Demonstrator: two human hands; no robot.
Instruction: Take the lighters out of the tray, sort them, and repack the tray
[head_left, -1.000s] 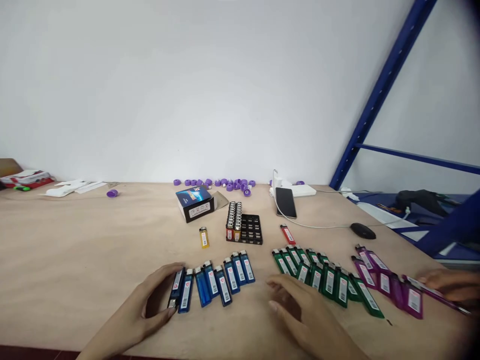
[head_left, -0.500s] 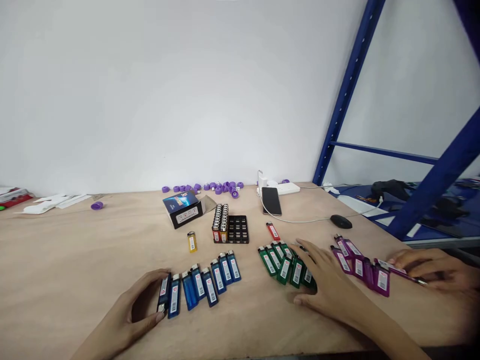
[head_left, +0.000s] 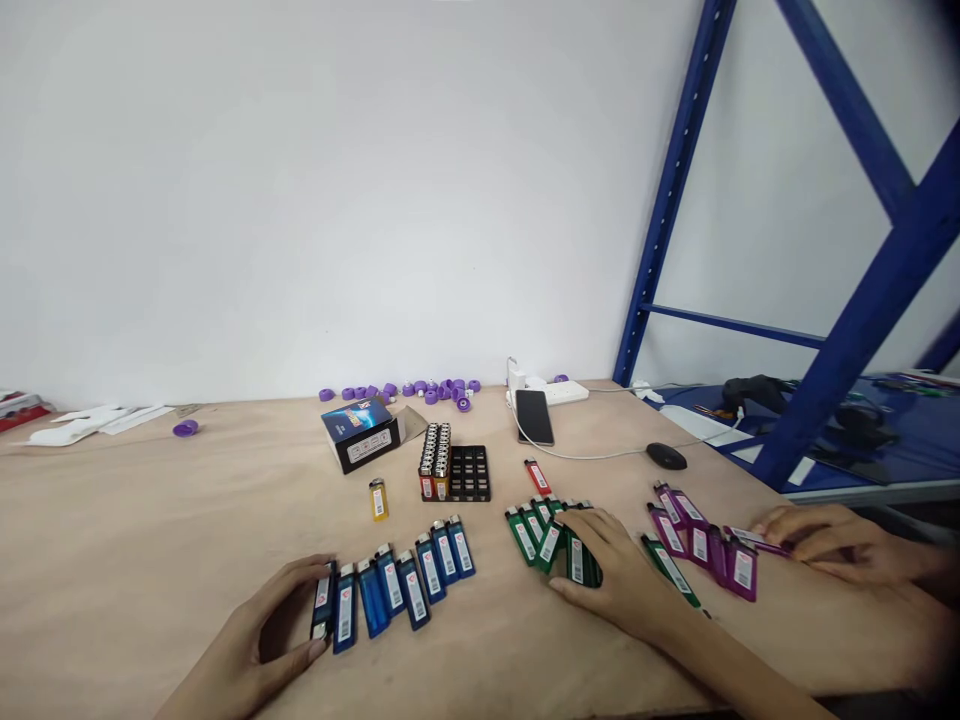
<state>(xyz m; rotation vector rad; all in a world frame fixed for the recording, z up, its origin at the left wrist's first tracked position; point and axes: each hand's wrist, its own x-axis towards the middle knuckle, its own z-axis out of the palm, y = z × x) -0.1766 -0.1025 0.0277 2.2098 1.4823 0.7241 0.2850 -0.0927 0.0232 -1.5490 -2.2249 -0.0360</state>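
My left hand (head_left: 259, 630) has its thumb and fingers around the two ends of a dark blue lighter (head_left: 322, 600), at the left end of a slanting row of blue lighters (head_left: 412, 590). Over the group of green lighters (head_left: 529, 535), my right hand (head_left: 611, 570) curls its fingers and thumb about a green lighter (head_left: 577, 562) lying on the table; its fingers partly cover neighbouring ones. A separate green lighter (head_left: 670, 570) lies to the right of that hand. Beyond it are several purple lighters (head_left: 697, 545).
Another person's hand (head_left: 832, 540) touches a purple lighter at right. Behind stand a black tray (head_left: 470, 475) partly filled with upright lighters, a box (head_left: 360, 435), a yellow lighter (head_left: 379, 500), a red lighter (head_left: 537, 475), a phone (head_left: 534, 417), a mouse (head_left: 666, 456) and purple caps (head_left: 442, 390).
My right hand has shifted left over the green lighters, and a green lighter now shows to its right. My left hand stays at the blue lighter. The view has turned slightly.
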